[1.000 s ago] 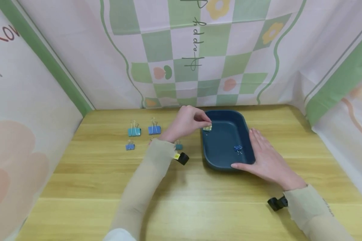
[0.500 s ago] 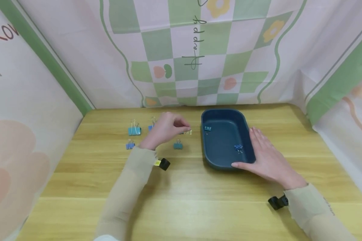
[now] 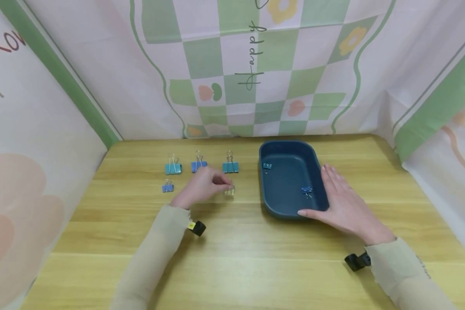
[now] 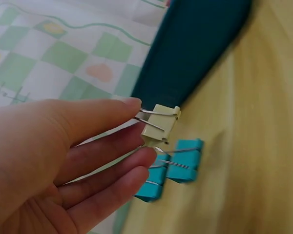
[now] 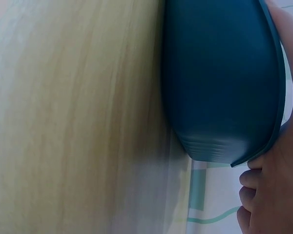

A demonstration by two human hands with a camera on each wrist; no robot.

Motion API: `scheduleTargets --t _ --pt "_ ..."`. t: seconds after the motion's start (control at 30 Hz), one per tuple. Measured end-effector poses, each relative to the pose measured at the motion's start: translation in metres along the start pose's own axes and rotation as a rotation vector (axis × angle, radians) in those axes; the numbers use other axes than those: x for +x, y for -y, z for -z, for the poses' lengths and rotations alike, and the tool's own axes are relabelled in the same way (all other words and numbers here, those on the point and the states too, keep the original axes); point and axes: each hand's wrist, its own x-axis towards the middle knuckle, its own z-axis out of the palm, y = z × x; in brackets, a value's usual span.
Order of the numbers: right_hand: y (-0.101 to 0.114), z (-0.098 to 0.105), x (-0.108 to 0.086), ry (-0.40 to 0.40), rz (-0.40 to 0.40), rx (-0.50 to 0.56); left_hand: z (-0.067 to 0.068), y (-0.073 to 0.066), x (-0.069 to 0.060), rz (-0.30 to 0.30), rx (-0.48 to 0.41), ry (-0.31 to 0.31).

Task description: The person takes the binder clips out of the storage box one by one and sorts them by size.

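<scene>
My left hand (image 3: 203, 186) pinches a pale yellow binder clip (image 4: 158, 124) by its wire handles, between thumb and fingers. In the head view this clip hangs over the table, in front of a large teal binder clip (image 3: 230, 167). Two teal clips stand behind it in the left wrist view, the nearer one (image 4: 184, 161) beside my fingertips. My right hand (image 3: 346, 206) lies against the right front corner of a dark blue tray (image 3: 288, 214), fingers straight along its side and thumb at the front rim. Inside the tray lie a small teal clip (image 3: 267, 166) and a small blue clip (image 3: 306, 190).
Left on the wooden table (image 3: 232, 267) stand another large teal clip (image 3: 173, 168), a large blue clip (image 3: 199, 165) partly behind my left hand, and a small blue clip (image 3: 168, 187). A patterned curtain (image 3: 240, 64) hangs behind the table.
My left hand has moved from the tray's left rim leftward and nearer to me, carrying the yellow clip. The teal clip in the tray shows fully now. The right hand stays put.
</scene>
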Motion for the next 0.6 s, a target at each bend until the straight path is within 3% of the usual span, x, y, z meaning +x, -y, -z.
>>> scheduleTargets --t 0.27,0.6 --pt "0.001 0.0 0.0 0.004 -0.001 -0.001 -0.012 0.014 -0.012 -0.009 -0.021 0.061" --pt "0.001 0.001 0.0 0.006 -0.004 0.004 -0.019 0.015 -0.017 -0.003 0.011 0.072"
